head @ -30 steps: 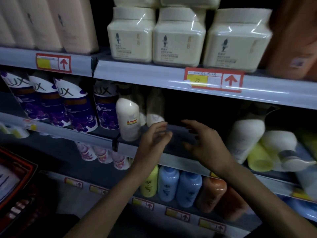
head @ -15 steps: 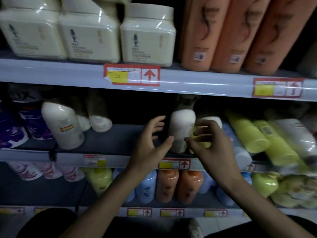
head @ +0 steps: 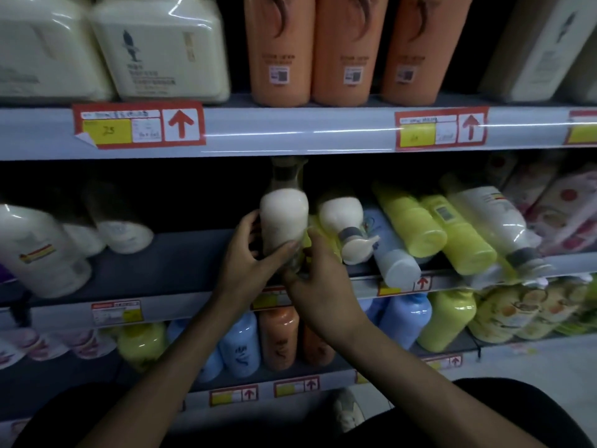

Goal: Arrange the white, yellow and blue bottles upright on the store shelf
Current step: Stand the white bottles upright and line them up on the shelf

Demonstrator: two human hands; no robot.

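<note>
An upright white bottle (head: 283, 218) with a dark neck stands on the middle shelf (head: 181, 253). My left hand (head: 250, 253) wraps its lower left side, thumb across the front. My right hand (head: 318, 276) presses against its lower right side and base, fingers curled. To the right lie toppled bottles: a white one (head: 342, 218) with its cap toward me, a blue one (head: 391, 253), two yellow ones (head: 410, 221) (head: 465, 240), and a clear-wrapped white one (head: 494, 218).
White bottles (head: 42, 250) stand at the shelf's left, with bare shelf between them and my hands. Orange bottles (head: 281, 46) and cream jars (head: 161, 46) fill the shelf above. Blue, orange and yellow bottles (head: 277, 337) stand on the shelf below. Patterned packs (head: 562, 205) sit at far right.
The view has shifted right and closer. Both hands have moved from open near the white bottle to closed around its lower part.
</note>
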